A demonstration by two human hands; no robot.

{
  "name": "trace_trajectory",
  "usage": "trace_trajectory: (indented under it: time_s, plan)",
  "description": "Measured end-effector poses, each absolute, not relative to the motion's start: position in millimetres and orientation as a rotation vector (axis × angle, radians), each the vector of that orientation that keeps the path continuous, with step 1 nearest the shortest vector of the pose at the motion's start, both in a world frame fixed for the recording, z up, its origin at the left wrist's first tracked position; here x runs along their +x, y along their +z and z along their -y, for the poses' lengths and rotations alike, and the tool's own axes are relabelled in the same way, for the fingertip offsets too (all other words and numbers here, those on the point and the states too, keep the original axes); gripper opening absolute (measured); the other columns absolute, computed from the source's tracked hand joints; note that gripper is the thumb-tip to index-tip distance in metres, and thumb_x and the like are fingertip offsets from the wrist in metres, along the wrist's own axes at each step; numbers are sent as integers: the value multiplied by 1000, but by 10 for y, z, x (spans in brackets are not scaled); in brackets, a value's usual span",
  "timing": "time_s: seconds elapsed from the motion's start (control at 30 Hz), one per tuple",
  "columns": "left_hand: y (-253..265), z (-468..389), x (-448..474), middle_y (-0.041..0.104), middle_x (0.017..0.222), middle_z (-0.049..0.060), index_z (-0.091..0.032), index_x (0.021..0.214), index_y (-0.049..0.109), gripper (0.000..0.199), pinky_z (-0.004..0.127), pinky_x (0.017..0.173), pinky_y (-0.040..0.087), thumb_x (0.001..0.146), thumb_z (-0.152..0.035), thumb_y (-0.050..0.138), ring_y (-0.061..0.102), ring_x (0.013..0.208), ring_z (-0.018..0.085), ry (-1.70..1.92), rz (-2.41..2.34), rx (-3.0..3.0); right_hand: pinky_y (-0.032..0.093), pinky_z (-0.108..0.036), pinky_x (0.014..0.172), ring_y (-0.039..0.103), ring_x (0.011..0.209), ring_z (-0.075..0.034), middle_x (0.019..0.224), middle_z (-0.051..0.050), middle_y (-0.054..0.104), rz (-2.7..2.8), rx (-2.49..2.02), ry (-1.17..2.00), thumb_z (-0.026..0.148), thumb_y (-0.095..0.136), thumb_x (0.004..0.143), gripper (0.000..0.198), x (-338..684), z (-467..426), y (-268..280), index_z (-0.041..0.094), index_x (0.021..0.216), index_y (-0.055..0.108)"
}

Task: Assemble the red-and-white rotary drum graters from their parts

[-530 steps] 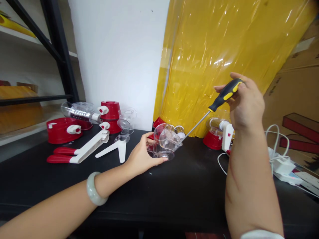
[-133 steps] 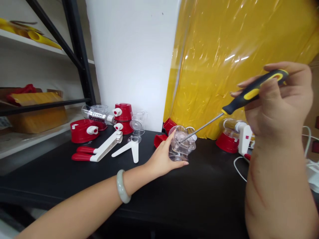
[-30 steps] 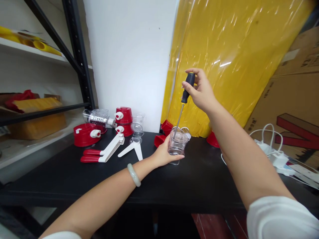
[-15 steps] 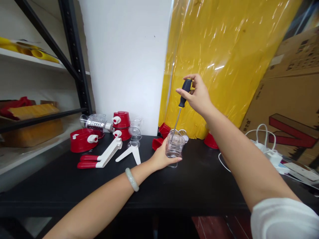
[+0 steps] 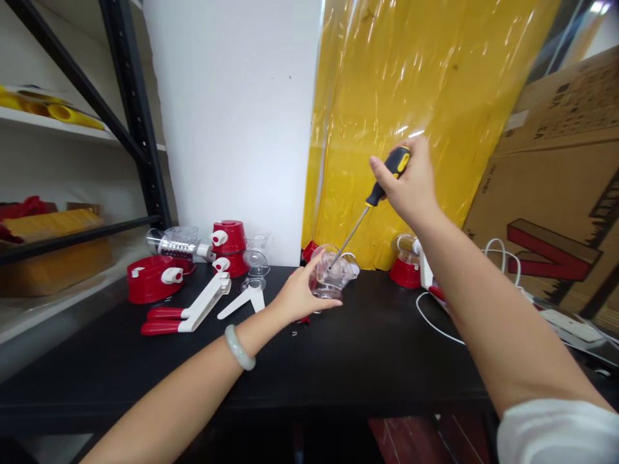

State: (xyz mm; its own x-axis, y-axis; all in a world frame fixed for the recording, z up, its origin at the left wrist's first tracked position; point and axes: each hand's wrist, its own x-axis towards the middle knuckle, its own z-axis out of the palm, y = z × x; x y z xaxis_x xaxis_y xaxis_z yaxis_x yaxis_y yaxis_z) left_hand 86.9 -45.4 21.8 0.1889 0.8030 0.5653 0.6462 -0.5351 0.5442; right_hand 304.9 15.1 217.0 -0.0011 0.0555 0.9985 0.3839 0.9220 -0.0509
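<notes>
My left hand is wrapped round a clear plastic housing, tilted above the table. In my right hand is a screwdriver with a black and yellow handle. Its shaft slants down to the left and the tip reaches into the clear housing; what the tip touches cannot be made out. Behind the housing stands a white-rimmed drum part. A red part shows partly beyond my left hand. Small metal pieces, perhaps screws, lie on the table below.
The black table holds red bases, red-handled white cranks, a white forked piece and clear parts at left. Another red base and a white cable are at right. A shelf rack and carton flank it.
The screwdriver has leaned over to the right with my right hand, which moved right. My left hand has tipped the clear housing. The whole view has shifted slightly.
</notes>
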Motion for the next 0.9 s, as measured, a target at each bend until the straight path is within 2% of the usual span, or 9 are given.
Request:
trace_trajectory:
  time_s: [0.13, 0.2, 0.33, 0.47, 0.57, 0.7, 0.9]
  plan:
    - [460, 453, 668, 58, 98, 7, -28, 152, 27, 108, 42, 87, 49, 62, -63, 75, 62, 94, 28, 1151, -1678, 2449, 42, -20, 37, 55, 46, -10, 71, 6, 50, 1369, -489, -8, 48, 70, 78, 40, 3378, -83, 1845, 25, 94, 41]
    - [549, 491, 568, 54, 91, 4, -29, 151, 29, 104, 40, 81, 49, 64, -66, 72, 61, 84, 26, 1028, -1800, 2532, 38, -18, 32, 52, 40, -9, 67, 8, 49, 1323, -546, 185, 48, 68, 78, 41, 3524, -112, 1560, 25, 93, 38]
    - [604, 632, 454, 51, 90, 4, -34, 151, 29, 102, 35, 70, 48, 63, -73, 66, 60, 77, 25, 826, -2044, 2567, 45, -23, 35, 58, 43, -11, 73, 9, 55, 1233, -459, 633, 49, 65, 74, 39, 3743, -284, 926, 27, 94, 39]
    - [495, 721, 442, 52, 96, 5, -36, 150, 29, 101, 34, 71, 47, 63, -69, 69, 59, 85, 26, 826, -2171, 2640, 46, -27, 37, 57, 40, -13, 68, 8, 58, 1235, -508, 815, 45, 67, 72, 35, 3836, -428, 454, 25, 94, 48]
    - [361, 697, 420, 54, 97, 5, -35, 149, 32, 98, 34, 74, 48, 65, -65, 71, 58, 92, 27, 841, -2172, 2698, 47, -29, 39, 54, 37, -14, 58, 9, 55, 1235, -529, 852, 43, 66, 77, 30, 3842, -470, 251, 26, 95, 50]
    - [228, 642, 366, 56, 105, 8, -33, 147, 38, 89, 39, 83, 47, 70, -60, 71, 55, 99, 28, 891, -2096, 2814, 50, -30, 43, 53, 37, -12, 61, 7, 58, 1190, -534, 838, 42, 67, 78, 26, 3829, -486, 110, 25, 90, 51]
    - [212, 652, 375, 56, 105, 9, -31, 147, 39, 86, 40, 84, 46, 72, -63, 68, 54, 94, 26, 949, -2050, 2833, 49, -28, 43, 51, 41, -11, 62, 7, 54, 1128, -545, 803, 44, 67, 76, 26, 3835, -490, 70, 24, 86, 52]
